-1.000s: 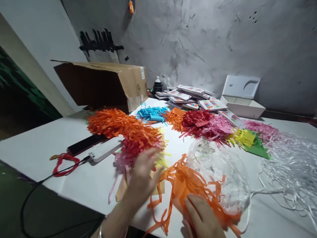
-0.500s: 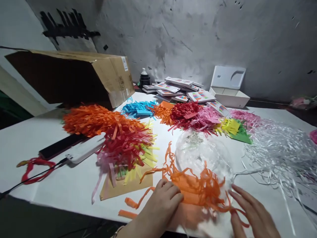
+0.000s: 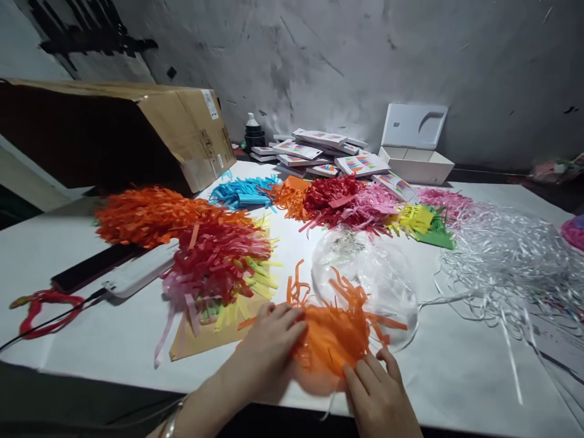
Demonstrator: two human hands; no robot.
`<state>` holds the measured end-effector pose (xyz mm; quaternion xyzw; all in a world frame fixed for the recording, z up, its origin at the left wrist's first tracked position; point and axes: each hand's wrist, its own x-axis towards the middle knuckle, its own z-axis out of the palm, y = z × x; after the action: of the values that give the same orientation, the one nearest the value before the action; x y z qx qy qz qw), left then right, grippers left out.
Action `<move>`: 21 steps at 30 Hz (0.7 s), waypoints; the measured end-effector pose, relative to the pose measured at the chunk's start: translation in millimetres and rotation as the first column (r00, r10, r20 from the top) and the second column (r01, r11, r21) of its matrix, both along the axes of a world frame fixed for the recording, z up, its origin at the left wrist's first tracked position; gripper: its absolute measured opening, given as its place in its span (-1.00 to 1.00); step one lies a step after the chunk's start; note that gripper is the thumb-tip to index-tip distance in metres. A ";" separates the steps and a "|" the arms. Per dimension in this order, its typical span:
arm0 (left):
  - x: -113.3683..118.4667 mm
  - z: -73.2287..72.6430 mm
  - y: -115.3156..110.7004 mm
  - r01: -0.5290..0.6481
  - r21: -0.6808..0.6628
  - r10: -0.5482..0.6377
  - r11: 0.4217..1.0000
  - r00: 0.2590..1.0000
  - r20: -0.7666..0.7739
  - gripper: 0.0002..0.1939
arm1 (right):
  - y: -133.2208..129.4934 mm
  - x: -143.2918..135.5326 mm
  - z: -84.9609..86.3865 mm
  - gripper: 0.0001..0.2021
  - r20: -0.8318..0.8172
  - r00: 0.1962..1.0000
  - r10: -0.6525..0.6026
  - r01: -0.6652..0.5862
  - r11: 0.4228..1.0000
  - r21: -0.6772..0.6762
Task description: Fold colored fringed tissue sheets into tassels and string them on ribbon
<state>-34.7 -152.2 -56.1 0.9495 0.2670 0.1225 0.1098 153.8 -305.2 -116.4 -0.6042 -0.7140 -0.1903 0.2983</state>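
Orange fringed tissue paper (image 3: 335, 331) lies near the table's front edge, its cut strips pointing away from me and to the sides. My left hand (image 3: 276, 337) is closed on its left side, with the fingers curled over the sheet. At the lower right corner my right hand (image 3: 376, 386) has its fingers bent onto the paper and pinches it; the thumb is mostly hidden. Just behind the orange paper, partly under its strips, rests a round clear plastic balloon (image 3: 378, 274). A thin white string hangs at the front edge between my hands.
Red fringe (image 3: 219, 252) and orange fringe (image 3: 150, 216) pile up on the left, beside a white power bank (image 3: 137, 271) with a cable. Silver tinsel (image 3: 515, 255) spreads at the right. Behind are a large cardboard box (image 3: 182, 134), stacked flat boxes (image 3: 314, 152) and an open white box (image 3: 415, 161).
My right hand has moved left and inward, from spread fingers beside the strips to the paper's lower right. The orange paper is bunched closer together. The view has shifted slightly.
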 end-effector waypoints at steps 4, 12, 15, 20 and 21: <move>-37.1 16.4 25.3 -0.176 0.184 0.206 0.967 0.966 -0.158 -0.54 | -6.3 -1.6 -5.0 -0.73 -0.035 0.999 0.005 -0.007 0.999 -0.054; -7.0 9.0 -34.1 0.249 0.002 -0.247 0.969 0.963 0.108 -0.48 | 1.5 -15.3 1.0 -0.81 -0.085 0.996 0.013 -0.015 1.000 -0.023; 17.3 -17.3 -46.4 0.241 -0.068 -0.228 0.968 0.961 0.153 -0.64 | 3.7 -17.6 4.7 -0.79 -0.152 0.988 -0.006 -0.005 0.997 -0.072; 9.3 -38.6 -41.7 0.183 -0.050 -0.163 0.982 0.951 0.262 -0.56 | -4.7 7.9 -3.8 -0.68 -0.068 0.985 -0.160 0.146 0.975 -0.169; 6.3 -38.6 -40.8 0.183 -0.044 -0.163 0.982 0.945 0.285 -0.58 | -8.2 17.5 -6.9 -0.69 -0.049 0.978 -0.201 0.190 0.967 -0.168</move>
<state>-28.4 -192.9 -94.7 0.9380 0.1685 0.2358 0.1900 171.3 -313.4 -123.3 -0.6998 -0.6539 -0.1399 0.2512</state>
